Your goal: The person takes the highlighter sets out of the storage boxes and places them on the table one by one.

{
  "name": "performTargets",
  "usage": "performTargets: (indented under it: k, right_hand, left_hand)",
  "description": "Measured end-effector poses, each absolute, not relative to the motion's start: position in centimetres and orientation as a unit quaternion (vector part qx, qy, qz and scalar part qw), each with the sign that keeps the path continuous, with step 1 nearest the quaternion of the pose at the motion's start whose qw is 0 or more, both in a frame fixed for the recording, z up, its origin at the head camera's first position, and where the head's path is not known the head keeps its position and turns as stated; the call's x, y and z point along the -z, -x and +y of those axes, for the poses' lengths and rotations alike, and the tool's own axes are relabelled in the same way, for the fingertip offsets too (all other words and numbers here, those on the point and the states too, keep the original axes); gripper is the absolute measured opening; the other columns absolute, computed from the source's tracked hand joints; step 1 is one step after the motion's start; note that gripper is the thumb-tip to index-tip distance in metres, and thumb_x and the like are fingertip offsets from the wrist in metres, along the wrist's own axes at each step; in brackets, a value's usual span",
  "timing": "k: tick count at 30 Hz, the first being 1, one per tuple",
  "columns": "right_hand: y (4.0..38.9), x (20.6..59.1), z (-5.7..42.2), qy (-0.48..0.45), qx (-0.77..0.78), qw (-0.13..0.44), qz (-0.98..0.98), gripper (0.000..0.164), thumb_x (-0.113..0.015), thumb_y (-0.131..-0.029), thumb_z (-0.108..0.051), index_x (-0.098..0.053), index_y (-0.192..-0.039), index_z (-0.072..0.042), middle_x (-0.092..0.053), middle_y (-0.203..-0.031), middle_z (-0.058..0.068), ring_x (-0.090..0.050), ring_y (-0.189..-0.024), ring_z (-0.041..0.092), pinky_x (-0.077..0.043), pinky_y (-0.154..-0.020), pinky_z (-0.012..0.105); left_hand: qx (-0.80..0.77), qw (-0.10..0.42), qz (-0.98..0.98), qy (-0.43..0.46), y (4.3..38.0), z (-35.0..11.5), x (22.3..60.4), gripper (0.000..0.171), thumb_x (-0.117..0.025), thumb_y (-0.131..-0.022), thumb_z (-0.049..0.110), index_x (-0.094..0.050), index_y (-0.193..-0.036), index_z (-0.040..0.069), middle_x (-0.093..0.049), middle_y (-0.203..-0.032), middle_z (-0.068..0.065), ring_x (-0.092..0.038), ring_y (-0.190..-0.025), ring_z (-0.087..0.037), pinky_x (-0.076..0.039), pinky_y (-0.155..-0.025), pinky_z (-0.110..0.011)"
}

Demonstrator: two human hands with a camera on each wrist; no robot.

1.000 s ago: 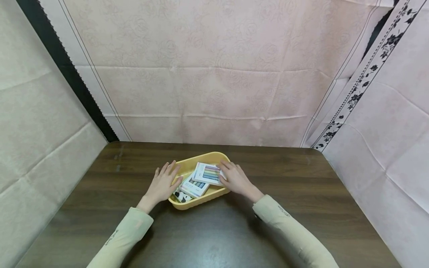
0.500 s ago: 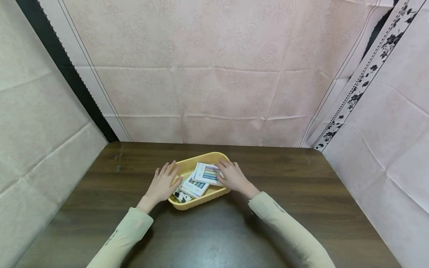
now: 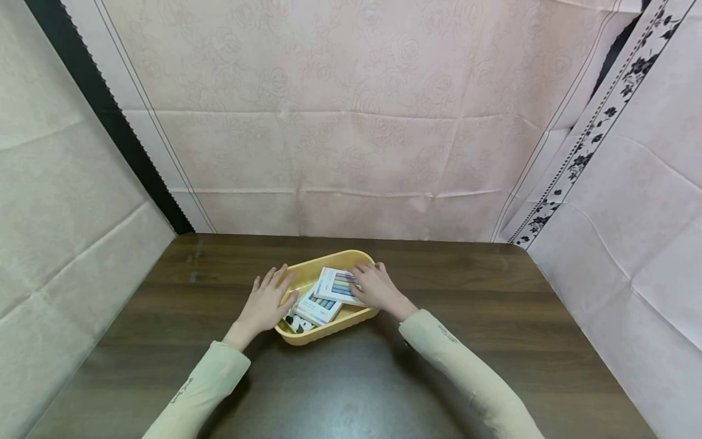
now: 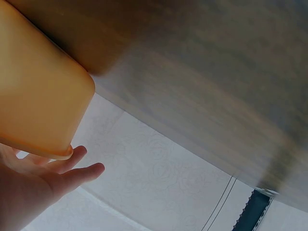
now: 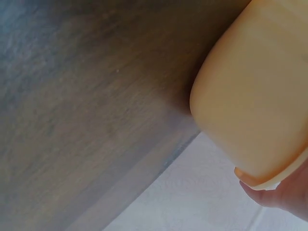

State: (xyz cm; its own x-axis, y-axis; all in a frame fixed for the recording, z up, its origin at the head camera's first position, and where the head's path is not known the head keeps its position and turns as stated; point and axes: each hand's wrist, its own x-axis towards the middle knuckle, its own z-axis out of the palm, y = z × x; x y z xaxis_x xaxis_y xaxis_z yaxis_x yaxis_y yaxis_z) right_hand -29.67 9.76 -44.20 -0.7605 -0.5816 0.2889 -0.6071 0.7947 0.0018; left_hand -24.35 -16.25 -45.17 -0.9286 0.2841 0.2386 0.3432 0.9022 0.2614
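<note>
A yellow plastic basket (image 3: pixel 328 331) sits on the table in the head view, its near wall towards me. Inside, a white box of coloured pens (image 3: pixel 327 282) overlaps a second white pen box (image 3: pixel 318 308). A black-and-white patterned item (image 3: pixel 299 323) lies partly under them at the left end. My left hand (image 3: pixel 265 303) rests over the basket's left rim with fingers spread and straight. My right hand (image 3: pixel 375 286) reaches over the right end, its relaxed fingertips at the upper box's right side. Each wrist view shows the basket's outer wall (image 4: pixel 43 91) with fingers at the rim.
The dark wooden table (image 3: pixel 466 366) extends around the basket on every side. Pale patterned cloth (image 3: pixel 351 158) hangs behind its far edge, with more white cloth at left and right.
My right hand has shifted slightly left, further over the upper pen box. The left hand and the basket's contents stay almost the same.
</note>
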Motion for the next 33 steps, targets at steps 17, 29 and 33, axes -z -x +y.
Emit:
performTargets:
  k: [17, 29, 33]
  right_hand:
    - [30.2, 44.3, 8.4, -0.299, -0.023, 0.128, -0.945, 0.029, -0.052, -0.086, -0.028, -0.059, -0.11, -0.014, -0.061, -0.11, 0.005, -0.054, -0.103, 0.023, -0.035, -0.092, 0.047]
    - [30.1, 44.5, 8.0, -0.297, -0.027, 0.118, -0.947, 0.032, -0.051, -0.087, -0.028, -0.057, -0.114, -0.014, -0.061, -0.111, 0.004, -0.054, -0.105, 0.023, -0.034, -0.094, 0.048]
    - [30.1, 44.6, 7.9, -0.301, -0.027, 0.128, -0.945, 0.029, -0.05, -0.087, -0.026, -0.058, -0.112, -0.013, -0.061, -0.108, 0.004, -0.055, -0.102, 0.021, -0.037, -0.091, 0.044]
  left_hand:
    - [0.15, 0.095, -0.971, 0.159, 24.4, -16.2, 45.2, 0.054, -0.041, -0.092, 0.04, -0.034, -0.138, 0.012, -0.027, -0.145, -0.015, -0.024, -0.132, -0.04, -0.018, -0.1, -0.064]
    - [0.151, 0.098, -0.97, 0.161, 24.4, -16.3, 45.2, 0.053, -0.041, -0.092, 0.039, -0.035, -0.138, 0.012, -0.028, -0.145, -0.015, -0.024, -0.132, -0.04, -0.019, -0.099, -0.065]
    - [0.152, 0.097, -0.97, 0.162, 24.4, -16.3, 45.2, 0.053, -0.04, -0.092, 0.04, -0.035, -0.138, 0.012, -0.028, -0.145, -0.015, -0.024, -0.132, -0.04, -0.019, -0.1, -0.064]
